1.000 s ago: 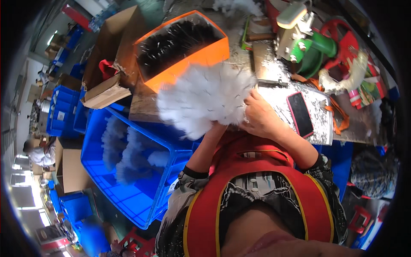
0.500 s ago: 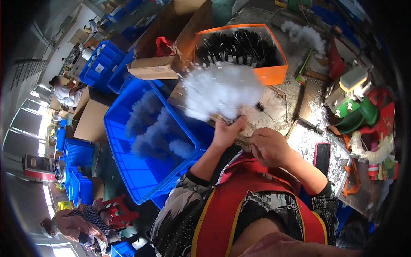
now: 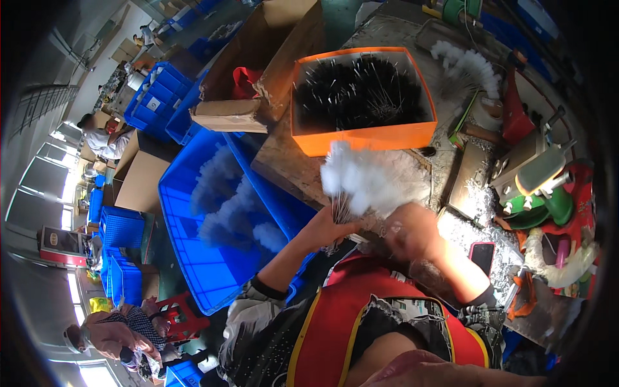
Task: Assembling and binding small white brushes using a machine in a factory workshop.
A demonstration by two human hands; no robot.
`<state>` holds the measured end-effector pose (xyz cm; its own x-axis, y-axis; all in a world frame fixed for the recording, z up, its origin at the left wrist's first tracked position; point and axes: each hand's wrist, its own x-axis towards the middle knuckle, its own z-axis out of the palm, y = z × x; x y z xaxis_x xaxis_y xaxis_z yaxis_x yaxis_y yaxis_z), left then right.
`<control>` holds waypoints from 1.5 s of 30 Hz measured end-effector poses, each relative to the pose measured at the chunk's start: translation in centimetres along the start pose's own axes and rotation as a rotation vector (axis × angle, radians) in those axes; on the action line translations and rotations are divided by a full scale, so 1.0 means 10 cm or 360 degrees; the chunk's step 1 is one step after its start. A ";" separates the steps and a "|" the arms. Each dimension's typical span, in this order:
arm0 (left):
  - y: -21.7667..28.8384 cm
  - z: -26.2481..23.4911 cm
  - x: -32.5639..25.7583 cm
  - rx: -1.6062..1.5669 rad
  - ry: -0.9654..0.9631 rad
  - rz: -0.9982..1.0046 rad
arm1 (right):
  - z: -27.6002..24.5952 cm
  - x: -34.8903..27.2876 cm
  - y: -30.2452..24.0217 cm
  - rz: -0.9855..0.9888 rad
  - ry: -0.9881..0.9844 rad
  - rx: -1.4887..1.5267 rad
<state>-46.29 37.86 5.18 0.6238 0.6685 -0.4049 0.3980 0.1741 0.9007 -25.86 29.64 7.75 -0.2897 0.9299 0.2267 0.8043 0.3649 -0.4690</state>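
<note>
My left hand [image 3: 325,229] is closed around the wire stems of a bundle of white bristle brushes [image 3: 364,180]. Their fluffy heads fan upward over the wooden bench, partly blurred. Close beside the bundle is my right hand [image 3: 412,232], smeared by motion, so its fingers and anything in them cannot be made out. Beyond both hands an orange-rimmed box [image 3: 364,143] holds many black bristle brushes [image 3: 361,90] with wire stems pointing up. To the left, a large blue bin [image 3: 193,277] contains several piles of white fluffy brushes [image 3: 225,209].
An open cardboard box [image 3: 225,120] with something red inside stands behind the bin. At right are a green hand-worked machine [image 3: 551,208], a phone [image 3: 481,257] and scattered white scraps. More white brushes [image 3: 467,64] lie at the far right. Other people sit at the far left.
The brush bundle has come down toward me and tilted right, uncovering the black brushes in the orange box. My left hand moved lower and leftward; my right hand moved slightly right.
</note>
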 end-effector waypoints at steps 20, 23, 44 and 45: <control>0.42 -0.67 -0.05 -0.0416 -0.0659 -0.0206 | 0.22 0.30 0.25 -0.0238 0.0078 -0.0234; 0.39 -0.43 -0.07 -0.0869 -0.0725 0.0572 | 0.24 0.30 0.39 -0.0100 0.0167 -0.0060; 0.35 0.59 0.41 -0.1853 0.0452 0.0189 | 0.00 0.27 0.08 -0.0086 0.0076 -0.0393; 0.38 0.54 0.43 -0.1851 0.0456 0.0191 | -0.09 0.30 0.07 -0.0040 0.0253 -0.0189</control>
<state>-38.49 37.43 5.99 0.3843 0.8358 -0.3921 -0.5890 0.5490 0.5931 -25.67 32.62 8.85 -0.2324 0.8980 0.3736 0.8561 0.3712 -0.3596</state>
